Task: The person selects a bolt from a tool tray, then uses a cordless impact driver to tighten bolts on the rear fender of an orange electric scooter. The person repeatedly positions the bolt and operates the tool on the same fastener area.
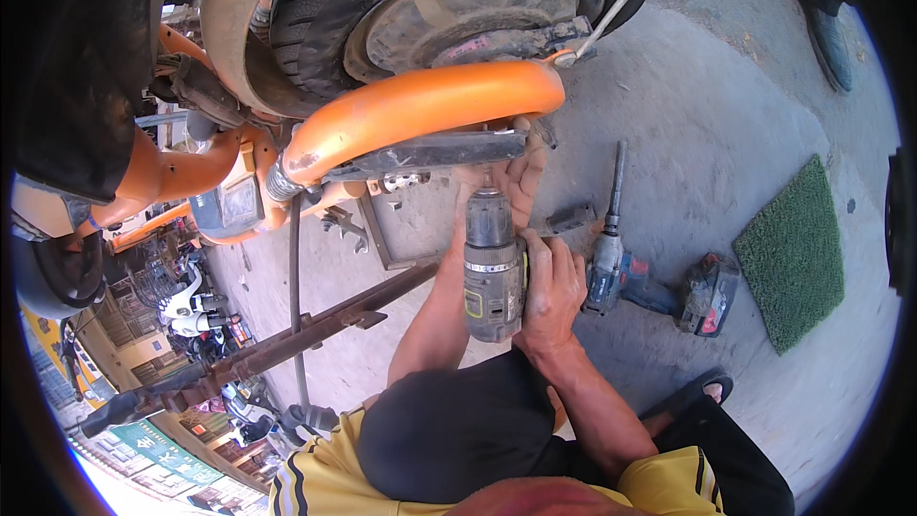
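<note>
My right hand (557, 282) is closed round the grip of a cordless drill (494, 291), its dark chuck pointing away from me. Its thin bit reaches toward a long dark flat bar (435, 153) below an orange curved tube (430, 115) of a vehicle frame; whether they touch I cannot tell. Beyond the chuck is my left hand (522, 177), partly hidden by the drill. Its fingers reach up behind the bar's right end, and a fingertip shows above the edge.
A dusty black-tyred wheel (315, 24) stands beyond the tube. Right of me lie a second power tool (607, 268) with a long socket shaft, a battery pack (712, 294) and a green mat (798, 253). A rusty bar (315, 333) crosses at left; a person's shoe (829, 48) is far right.
</note>
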